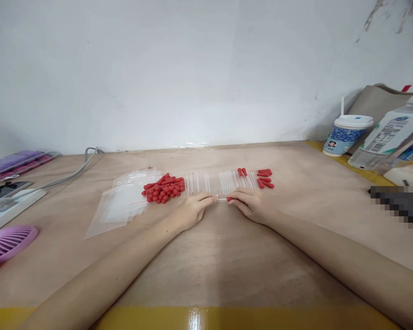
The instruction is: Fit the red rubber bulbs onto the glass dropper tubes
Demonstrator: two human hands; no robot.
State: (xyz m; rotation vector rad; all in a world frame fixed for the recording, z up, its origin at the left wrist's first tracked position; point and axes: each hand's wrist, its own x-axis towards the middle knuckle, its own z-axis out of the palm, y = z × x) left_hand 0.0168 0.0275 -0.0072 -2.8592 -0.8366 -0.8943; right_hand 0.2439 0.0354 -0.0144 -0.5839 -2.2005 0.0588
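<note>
On the table (220,270), bags (119,208) lie left of the piled pieces (161,188), tubes (197,183) just right (cup (347,133) sits way right, btw).

- The wall (206,68) is brightly lit.
- Glare is reflected by the yellow strip (151,319).
- The tabletop (241,270) is crossed by soft shadow.
- The bottle (387,135) is stretched by edge distortion.
- A dark object (401,204) is obscured by pixelation.

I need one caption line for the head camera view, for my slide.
Left hand holding a clear stick, right hand pinching a red piece, in front of more clear sticks.
</note>
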